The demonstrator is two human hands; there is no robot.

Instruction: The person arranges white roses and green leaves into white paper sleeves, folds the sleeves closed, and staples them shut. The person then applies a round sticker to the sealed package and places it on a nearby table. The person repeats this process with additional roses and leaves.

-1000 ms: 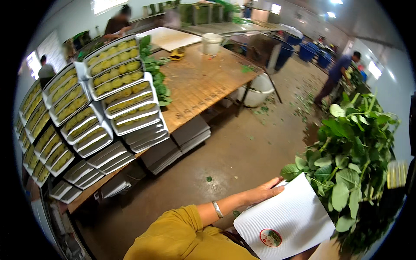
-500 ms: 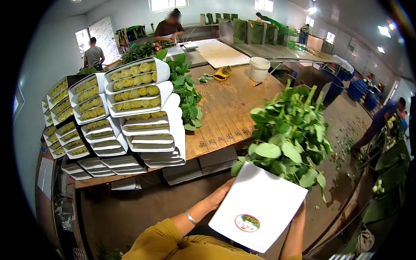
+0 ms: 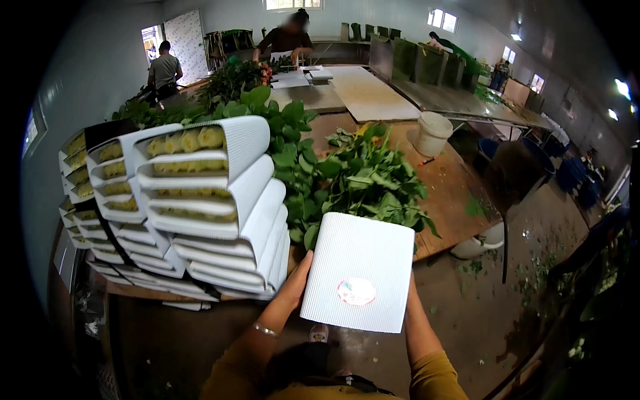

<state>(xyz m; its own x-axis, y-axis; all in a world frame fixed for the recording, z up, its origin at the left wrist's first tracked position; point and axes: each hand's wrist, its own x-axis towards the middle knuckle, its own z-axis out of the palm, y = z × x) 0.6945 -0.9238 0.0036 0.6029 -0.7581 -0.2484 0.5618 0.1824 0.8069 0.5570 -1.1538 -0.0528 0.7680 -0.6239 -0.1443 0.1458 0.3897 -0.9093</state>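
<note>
Holding the left edge of one white corrugated flower pack point(image 3: 363, 267), the left hand point(image 3: 297, 279) curls with its fingers hidden beneath; the right hand point(image 3: 412, 293) sits at the opposite edge, mostly covered, its closure impossible to tell. The pack is before the wooden table point(image 3: 460, 210), its leafy stems point(image 3: 377, 180) reaching over the near edge. Close on the left rises a stack of rose packs point(image 3: 257, 213); rightward, bare wood, then open floor point(image 3: 453, 313). One white bucket point(image 3: 433, 135), one marker point(image 3: 427, 161) and two co-workers point(image 3: 288, 41) point(image 3: 165, 71) stand farther out.
</note>
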